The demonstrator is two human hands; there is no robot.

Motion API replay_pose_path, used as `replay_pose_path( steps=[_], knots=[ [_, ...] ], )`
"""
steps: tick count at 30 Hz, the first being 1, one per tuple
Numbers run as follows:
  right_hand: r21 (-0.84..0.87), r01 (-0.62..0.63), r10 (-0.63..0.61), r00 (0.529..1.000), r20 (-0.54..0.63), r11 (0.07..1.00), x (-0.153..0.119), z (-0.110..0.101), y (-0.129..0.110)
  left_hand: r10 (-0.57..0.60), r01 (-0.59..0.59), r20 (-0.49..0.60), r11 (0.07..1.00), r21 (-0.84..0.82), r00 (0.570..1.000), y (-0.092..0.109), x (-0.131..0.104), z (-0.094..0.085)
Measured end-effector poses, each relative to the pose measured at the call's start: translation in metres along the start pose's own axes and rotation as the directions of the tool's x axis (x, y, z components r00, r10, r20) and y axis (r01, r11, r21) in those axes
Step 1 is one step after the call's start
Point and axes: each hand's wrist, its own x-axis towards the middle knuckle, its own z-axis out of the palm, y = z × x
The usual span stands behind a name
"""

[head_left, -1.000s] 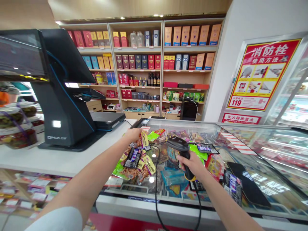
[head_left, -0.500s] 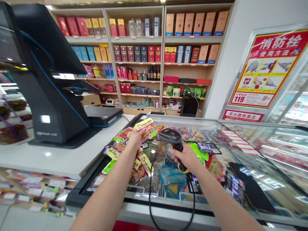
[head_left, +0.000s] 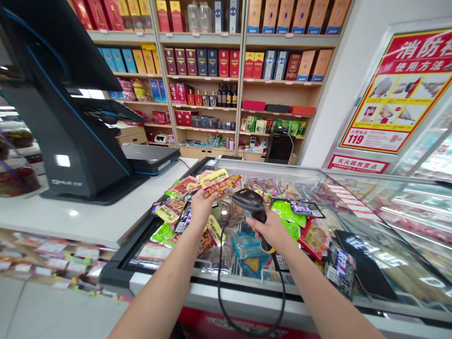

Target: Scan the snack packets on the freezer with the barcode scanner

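My right hand point(head_left: 271, 229) is wrapped round the handle of a black barcode scanner point(head_left: 249, 200), its head tilted up and to the left. The scanner's black cable point(head_left: 219, 282) loops down past the chest freezer's front edge. With thumb and fingers closed, my left hand point(head_left: 203, 205) pinches the lower edge of a snack packet point(head_left: 214, 180) with a yellow header. Around that hand lie more packets: a yellow-labelled one point(head_left: 168, 213), a green one point(head_left: 163, 234) and a red-brown one point(head_left: 186, 184). Right of the scanner are a green packet point(head_left: 287, 211) and a red packet point(head_left: 315, 238).
The packets lie on the glass top of a chest freezer point(head_left: 197, 288). A white counter point(head_left: 88, 219) at left carries a checkout terminal point(head_left: 81, 155) and a flat scale point(head_left: 150, 157). Shelves of boxed bottles point(head_left: 212, 61) stand behind. A red fire-hydrant notice point(head_left: 399, 94) hangs at right.
The view has tipped down a little, so the shelves sit higher in the picture. My left hand has shifted slightly, still at the yellow-headed packet. The scanner stays in my right hand.
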Motion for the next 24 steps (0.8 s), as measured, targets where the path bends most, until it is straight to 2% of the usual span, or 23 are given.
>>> replay_pose_path(
  steps=[12,24],
  knots=[
    [-0.031,0.015,-0.014,1.000,0.020,0.999,0.001,0.000,0.002,-0.009,0.011,-0.043,0.999,0.042,0.999,-0.004,0.004,-0.004],
    [0.023,-0.012,0.012,1.000,-0.007,1.000,0.000,-0.006,0.001,-0.034,0.034,0.024,0.999,-0.004,0.999,0.004,0.001,0.009]
  ],
)
